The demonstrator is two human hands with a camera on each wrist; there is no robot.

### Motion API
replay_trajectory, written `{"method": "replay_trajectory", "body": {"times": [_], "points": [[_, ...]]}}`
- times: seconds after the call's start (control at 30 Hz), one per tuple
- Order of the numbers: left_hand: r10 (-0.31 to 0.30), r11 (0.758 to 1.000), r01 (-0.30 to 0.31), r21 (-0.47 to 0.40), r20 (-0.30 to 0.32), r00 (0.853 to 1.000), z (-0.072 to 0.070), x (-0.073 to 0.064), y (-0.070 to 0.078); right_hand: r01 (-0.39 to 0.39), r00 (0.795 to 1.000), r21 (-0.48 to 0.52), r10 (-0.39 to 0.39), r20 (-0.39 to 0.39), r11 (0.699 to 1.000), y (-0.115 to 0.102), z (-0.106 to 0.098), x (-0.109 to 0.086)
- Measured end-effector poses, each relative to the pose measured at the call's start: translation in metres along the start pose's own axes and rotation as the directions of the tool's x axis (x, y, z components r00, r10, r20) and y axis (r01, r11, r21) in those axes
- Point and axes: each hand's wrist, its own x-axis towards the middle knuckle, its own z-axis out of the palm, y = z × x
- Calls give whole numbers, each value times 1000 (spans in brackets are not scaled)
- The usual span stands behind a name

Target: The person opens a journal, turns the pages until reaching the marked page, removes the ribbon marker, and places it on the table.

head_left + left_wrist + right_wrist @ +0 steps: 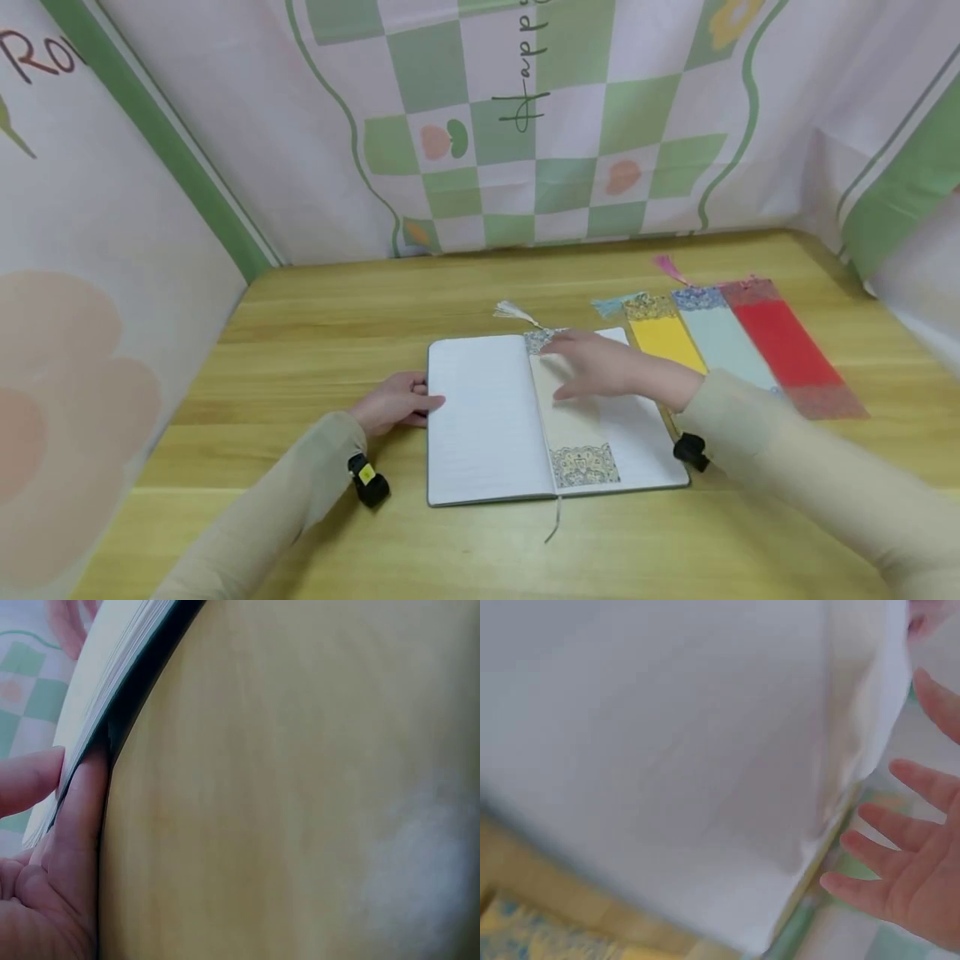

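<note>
An open notebook [483, 417] with lined white pages lies on the wooden table. My left hand [397, 402] pinches its left edge; in the left wrist view the thumb [30, 781] is over the pages, a finger beneath them. Along the centre fold, on the right page, lies a cream bookmark [573, 425] with patterned ends and a white tassel [514, 311] beyond the top edge. My right hand [600, 364] is over the bookmark's upper part, covering some of it. In the right wrist view its fingers [885, 825] are spread and hold nothing.
To the right of the notebook lie a yellow bookmark [667, 337], a pale blue bookmark [723, 337] and a red bookmark [795, 346], side by side. A thin ribbon [555, 521] hangs from the notebook's lower edge. A checked curtain [502, 133] stands behind the table [337, 317].
</note>
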Motion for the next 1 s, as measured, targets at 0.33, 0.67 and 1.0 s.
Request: {"method": "replay_trajectory", "body": {"times": [0.33, 0.67, 1.0], "points": [[23, 1000, -23, 3, 12, 1000, 0, -1, -1, -172, 984, -92, 176, 39, 981, 37, -1, 13], [22, 1000, -22, 3, 10, 1000, 1, -3, 0, -235, 970, -156, 242, 29, 959, 32, -2, 17], [24, 1000, -24, 11, 6, 1000, 0, -1, 0, -238, 968, 247, 249, -16, 939, 22, 1, 8]]}}
